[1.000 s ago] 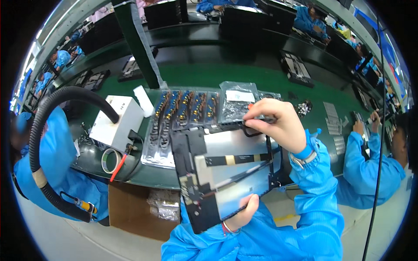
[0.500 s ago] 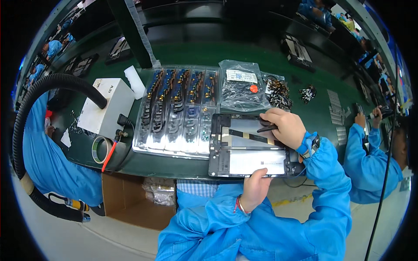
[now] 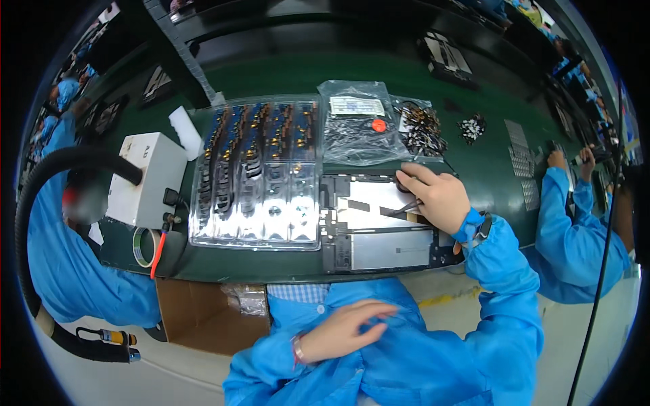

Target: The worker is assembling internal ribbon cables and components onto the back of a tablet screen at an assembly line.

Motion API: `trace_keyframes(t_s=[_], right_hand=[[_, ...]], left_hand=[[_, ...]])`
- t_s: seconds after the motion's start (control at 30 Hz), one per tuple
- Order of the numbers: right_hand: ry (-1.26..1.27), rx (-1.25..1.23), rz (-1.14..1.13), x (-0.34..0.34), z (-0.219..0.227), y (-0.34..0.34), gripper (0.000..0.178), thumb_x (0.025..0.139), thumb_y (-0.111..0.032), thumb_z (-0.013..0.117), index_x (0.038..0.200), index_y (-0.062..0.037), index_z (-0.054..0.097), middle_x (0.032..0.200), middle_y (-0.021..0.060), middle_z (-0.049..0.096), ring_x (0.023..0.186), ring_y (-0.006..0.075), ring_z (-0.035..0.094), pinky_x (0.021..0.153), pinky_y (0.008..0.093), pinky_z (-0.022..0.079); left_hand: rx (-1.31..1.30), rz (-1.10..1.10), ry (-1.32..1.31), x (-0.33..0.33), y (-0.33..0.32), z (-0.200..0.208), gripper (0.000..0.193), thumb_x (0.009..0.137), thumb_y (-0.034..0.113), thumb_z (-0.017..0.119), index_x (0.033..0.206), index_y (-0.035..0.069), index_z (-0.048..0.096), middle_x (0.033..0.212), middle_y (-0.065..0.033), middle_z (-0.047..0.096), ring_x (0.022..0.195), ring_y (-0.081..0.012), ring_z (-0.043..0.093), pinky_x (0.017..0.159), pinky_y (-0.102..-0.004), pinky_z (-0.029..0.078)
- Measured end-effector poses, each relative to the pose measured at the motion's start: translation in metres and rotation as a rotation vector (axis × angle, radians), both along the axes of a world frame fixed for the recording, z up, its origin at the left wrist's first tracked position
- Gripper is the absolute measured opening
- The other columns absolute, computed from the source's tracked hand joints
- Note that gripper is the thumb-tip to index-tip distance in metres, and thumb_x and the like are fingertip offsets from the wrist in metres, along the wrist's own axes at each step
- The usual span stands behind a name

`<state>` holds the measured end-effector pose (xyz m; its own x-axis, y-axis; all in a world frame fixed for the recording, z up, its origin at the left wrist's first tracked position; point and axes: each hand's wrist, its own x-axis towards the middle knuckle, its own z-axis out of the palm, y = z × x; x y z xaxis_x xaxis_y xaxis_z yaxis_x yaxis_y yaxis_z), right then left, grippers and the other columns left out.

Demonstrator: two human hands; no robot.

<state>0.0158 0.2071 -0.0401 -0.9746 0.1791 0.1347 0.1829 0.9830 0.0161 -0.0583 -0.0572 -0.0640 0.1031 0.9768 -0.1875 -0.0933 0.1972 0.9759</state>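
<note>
A tablet with its back off (image 3: 337,233) lies at the table's near edge, its silver battery (image 3: 386,252) and black inner parts showing. My right hand (image 3: 439,201) rests over its far right corner. Those fingers are closed round black tweezers (image 3: 406,208), whose tips point left above a dark strip on the silver area. Part of the tweezers is hidden in the palm. Below the table edge, in front of my body, my left hand (image 3: 347,330) is off the tablet. Its fingers are stretched out, slightly blurred, and hold nothing.
Left of the tablet stands a clear compartment tray (image 3: 256,237) of small circuit parts. Behind are a plastic bag (image 3: 355,135), a pile of small parts (image 3: 423,132) and metal strips (image 3: 521,159). A white box with a hose (image 3: 145,183), tape roll (image 3: 145,247) and co-workers flank me.
My left hand has let go of the tablet's near edge and moved down and left toward my body. The right hand stays at the tablet with the tweezers. The whole view has shifted slightly.
</note>
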Motion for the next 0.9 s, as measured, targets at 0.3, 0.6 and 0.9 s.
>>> trace_keyframes(t_s=[0.3,0.6,0.9], right_hand=[[0.253,-0.614,-0.579,0.105,-0.030,-0.020,0.037,0.076,-0.009,0.059,0.111,0.0007,0.054,0.089,0.0162,0.049,0.083,0.0300,0.052,0.075,0.0339,0.042],[0.857,-1.851,-0.592,0.150,-0.030,-0.053,0.038,0.082,-0.011,0.053,0.117,-0.0002,0.045,0.098,0.0082,0.059,0.075,0.0098,0.059,0.050,0.0168,0.044],[0.795,-1.872,-0.491,-0.063,0.046,0.085,0.012,0.084,-0.024,0.059,0.084,-0.0120,0.057,0.069,-0.0028,0.057,0.039,0.0037,0.035,0.035,0.0192,0.026]], left_hand=[[0.125,0.655,1.079,-0.033,-0.014,-0.010,0.047,0.072,0.014,0.069,0.112,-0.003,0.052,0.098,-0.0162,0.055,0.085,-0.0316,0.053,0.075,-0.0374,0.043],[0.287,0.895,0.920,-0.016,-0.008,0.013,0.035,0.073,0.010,0.068,0.107,0.002,0.059,0.087,-0.0106,0.054,0.073,-0.0237,0.056,0.063,-0.0309,0.047],[0.423,0.883,0.551,-0.056,-0.029,0.043,0.054,0.072,-0.006,0.053,0.124,-0.001,0.041,0.110,-0.0150,0.051,0.080,-0.0149,0.056,0.066,-0.0239,0.044]])
